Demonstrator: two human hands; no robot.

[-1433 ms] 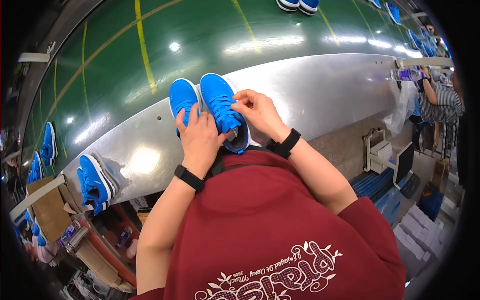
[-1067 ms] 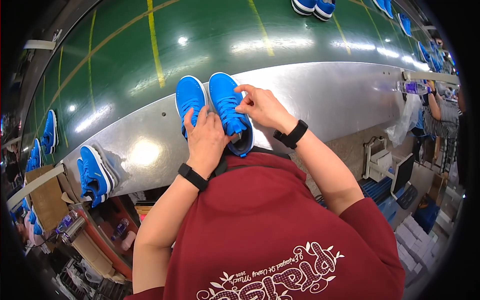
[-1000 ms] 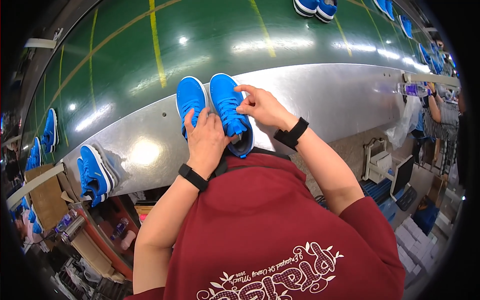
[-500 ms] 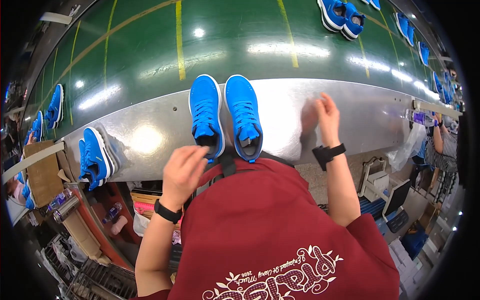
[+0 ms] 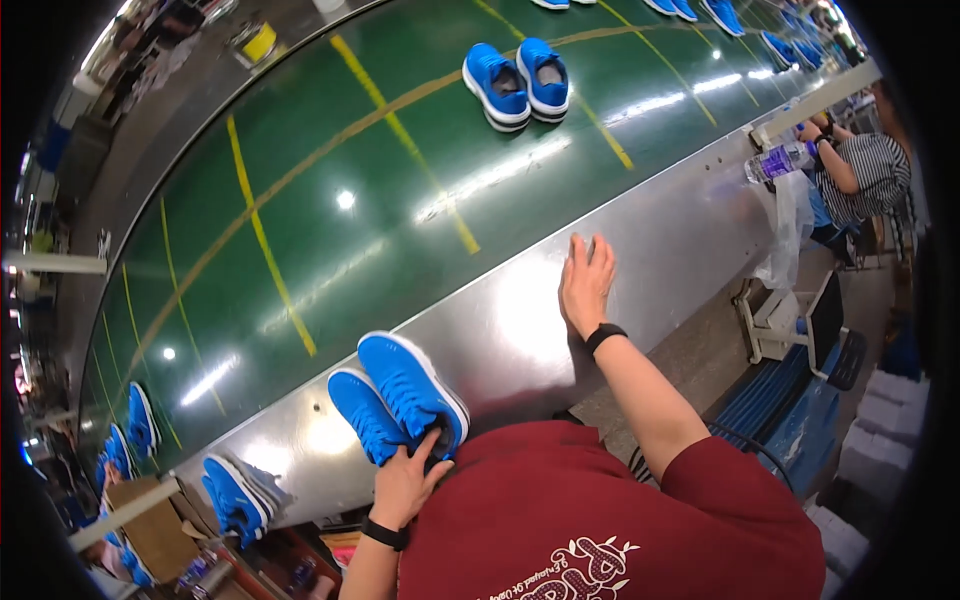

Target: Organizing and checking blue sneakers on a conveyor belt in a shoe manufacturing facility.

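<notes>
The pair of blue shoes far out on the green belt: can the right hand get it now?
Probably not. The right hand lies flat on the metal ledge, and the pair of blue shoes sits far across the green belt.

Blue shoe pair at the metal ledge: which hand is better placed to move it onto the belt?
Left. The left hand already touches the blue shoe pair; the right hand lies flat on the metal ledge, apart.
</notes>
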